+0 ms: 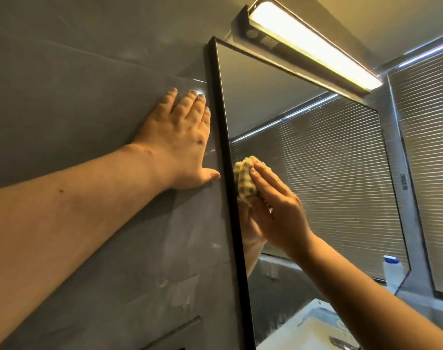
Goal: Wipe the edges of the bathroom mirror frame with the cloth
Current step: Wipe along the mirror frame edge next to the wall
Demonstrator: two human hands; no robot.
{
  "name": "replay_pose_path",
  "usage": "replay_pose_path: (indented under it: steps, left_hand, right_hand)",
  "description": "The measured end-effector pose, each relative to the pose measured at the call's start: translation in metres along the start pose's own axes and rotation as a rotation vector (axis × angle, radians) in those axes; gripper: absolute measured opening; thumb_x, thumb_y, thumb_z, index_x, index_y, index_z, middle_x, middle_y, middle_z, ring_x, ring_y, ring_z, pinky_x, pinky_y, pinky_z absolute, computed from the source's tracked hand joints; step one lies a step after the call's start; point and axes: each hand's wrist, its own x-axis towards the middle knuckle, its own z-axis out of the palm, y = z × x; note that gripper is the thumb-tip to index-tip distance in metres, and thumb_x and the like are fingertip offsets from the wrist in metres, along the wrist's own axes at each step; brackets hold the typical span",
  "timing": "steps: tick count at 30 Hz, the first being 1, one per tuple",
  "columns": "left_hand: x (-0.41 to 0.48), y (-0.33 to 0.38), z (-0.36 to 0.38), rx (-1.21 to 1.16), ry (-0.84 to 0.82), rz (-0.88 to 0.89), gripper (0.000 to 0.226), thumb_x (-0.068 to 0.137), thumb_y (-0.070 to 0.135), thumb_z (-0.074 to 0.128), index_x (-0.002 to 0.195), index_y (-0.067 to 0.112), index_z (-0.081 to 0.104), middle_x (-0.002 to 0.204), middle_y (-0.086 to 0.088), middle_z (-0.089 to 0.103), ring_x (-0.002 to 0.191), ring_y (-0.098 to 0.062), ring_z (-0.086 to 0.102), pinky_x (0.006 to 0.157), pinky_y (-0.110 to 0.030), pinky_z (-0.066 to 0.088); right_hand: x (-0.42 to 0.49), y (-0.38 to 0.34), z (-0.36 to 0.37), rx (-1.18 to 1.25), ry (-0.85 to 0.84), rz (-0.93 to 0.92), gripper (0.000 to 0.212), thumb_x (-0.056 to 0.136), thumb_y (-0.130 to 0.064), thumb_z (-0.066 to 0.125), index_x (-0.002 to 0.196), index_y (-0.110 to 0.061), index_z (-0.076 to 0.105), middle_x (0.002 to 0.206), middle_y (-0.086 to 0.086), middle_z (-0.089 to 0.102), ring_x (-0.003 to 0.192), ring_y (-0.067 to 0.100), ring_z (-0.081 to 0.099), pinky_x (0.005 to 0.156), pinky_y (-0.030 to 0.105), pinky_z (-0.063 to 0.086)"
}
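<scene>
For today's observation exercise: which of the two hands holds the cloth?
The right hand, pressing the cloth to the mirror; the left hand lies flat on the wall.

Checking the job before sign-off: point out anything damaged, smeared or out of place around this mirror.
Nothing looks broken or askew. The mirror shows faint curved smears right of the cloth, and the grey wall below the left hand has pale streaky patches.

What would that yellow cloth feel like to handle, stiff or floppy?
Probably floppy: the cloth is bunched into soft folds under the right hand, which presses it on the mirror beside the black frame. It likely weighs little, since a loose finger grip seems to hold it. Its waffle texture suggests it grips rather than slips.
</scene>
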Motion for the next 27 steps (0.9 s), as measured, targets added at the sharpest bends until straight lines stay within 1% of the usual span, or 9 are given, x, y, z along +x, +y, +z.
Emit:
replay_pose_path:
  steps: [2, 5, 9, 11, 16, 19, 23, 25, 27]
  left_hand:
    - [0.014, -0.011, -0.002, 0.025, -0.045, 0.024, 0.126, 0.070, 0.091, 0.029, 0.153, 0.002, -0.004, 0.162, -0.017, -0.007, 0.150, -0.030, -0.009, 0.120, -0.052, -0.003]
    - [0.030, -0.018, -0.002, 0.068, -0.069, 0.059, 0.131, 0.066, 0.095, 0.026, 0.152, 0.002, -0.006, 0.162, -0.017, -0.008, 0.150, -0.030, -0.011, 0.120, -0.053, -0.004]
    - [0.044, -0.023, -0.007, 0.042, -0.038, 0.026, 0.127, 0.069, 0.093, 0.024, 0.153, 0.002, -0.004, 0.163, -0.015, -0.005, 0.150, -0.029, -0.007, 0.121, -0.048, -0.003]
    - [0.049, -0.027, -0.009, 0.025, -0.027, 0.014, 0.125, 0.070, 0.092, 0.024, 0.153, 0.003, -0.004, 0.163, -0.015, -0.006, 0.150, -0.028, -0.007, 0.121, -0.047, -0.003]
    - [0.058, -0.035, -0.010, 0.043, -0.037, 0.030, 0.122, 0.073, 0.090, 0.025, 0.153, 0.004, -0.009, 0.162, -0.015, -0.011, 0.150, -0.028, -0.011, 0.121, -0.047, -0.005]
    - [0.062, -0.036, -0.009, 0.025, -0.025, 0.034, 0.124, 0.070, 0.092, 0.022, 0.153, 0.004, -0.008, 0.162, -0.015, -0.009, 0.150, -0.028, -0.011, 0.121, -0.049, -0.004]
    - [0.064, -0.034, -0.008, 0.003, -0.001, 0.040, 0.122, 0.073, 0.091, 0.022, 0.152, 0.004, -0.010, 0.162, -0.014, -0.010, 0.150, -0.029, -0.012, 0.120, -0.052, -0.003]
    - [0.067, -0.031, -0.010, -0.012, 0.009, 0.052, 0.122, 0.074, 0.090, 0.025, 0.152, 0.004, -0.010, 0.163, -0.013, -0.010, 0.150, -0.029, -0.012, 0.120, -0.053, -0.003]
    - [0.071, -0.030, -0.011, -0.025, 0.026, 0.062, 0.125, 0.072, 0.091, 0.029, 0.152, 0.004, -0.010, 0.163, -0.013, -0.009, 0.150, -0.029, -0.011, 0.121, -0.051, -0.003]
  right_hand:
    - [0.006, 0.001, 0.000, 0.005, -0.016, -0.020, 0.042, 0.092, -0.004, 0.062, 0.132, 0.005, 0.056, 0.145, 0.019, 0.048, 0.139, 0.025, 0.044, 0.111, 0.047, 0.041]
    - [0.036, 0.006, 0.004, 0.018, -0.002, -0.043, 0.041, 0.092, -0.005, 0.062, 0.131, 0.006, 0.057, 0.143, 0.020, 0.051, 0.137, 0.028, 0.047, 0.110, 0.047, 0.042]
    - [0.086, 0.010, 0.013, 0.046, 0.041, -0.040, 0.042, 0.095, -0.018, 0.059, 0.130, 0.004, 0.059, 0.141, 0.019, 0.053, 0.135, 0.027, 0.050, 0.109, 0.046, 0.044]
    - [0.107, 0.014, 0.016, 0.065, 0.043, -0.046, 0.043, 0.095, -0.021, 0.057, 0.131, 0.003, 0.059, 0.141, 0.018, 0.054, 0.135, 0.026, 0.050, 0.110, 0.045, 0.043]
    - [0.148, 0.020, 0.020, 0.068, 0.088, -0.020, 0.041, 0.092, -0.014, 0.063, 0.131, 0.000, 0.060, 0.140, 0.014, 0.056, 0.133, 0.022, 0.052, 0.111, 0.038, 0.043]
    - [0.176, 0.019, 0.022, 0.062, 0.094, -0.001, 0.041, 0.092, -0.017, 0.060, 0.130, 0.000, 0.061, 0.139, 0.014, 0.057, 0.130, 0.021, 0.053, 0.112, 0.028, 0.040]
    - [0.209, 0.018, 0.021, 0.075, 0.089, 0.042, 0.041, 0.093, -0.017, 0.061, 0.131, -0.001, 0.060, 0.139, 0.013, 0.057, 0.128, 0.010, 0.049, 0.111, 0.012, 0.033]
    - [0.221, 0.017, 0.021, 0.071, 0.090, 0.069, 0.040, 0.094, -0.016, 0.062, 0.133, -0.004, 0.059, 0.141, 0.011, 0.055, 0.130, 0.012, 0.049, 0.111, 0.010, 0.031]
    - [0.230, 0.015, 0.021, 0.063, 0.089, 0.115, 0.039, 0.096, -0.016, 0.061, 0.134, -0.007, 0.059, 0.143, 0.008, 0.054, 0.131, 0.015, 0.050, 0.108, 0.004, 0.027]
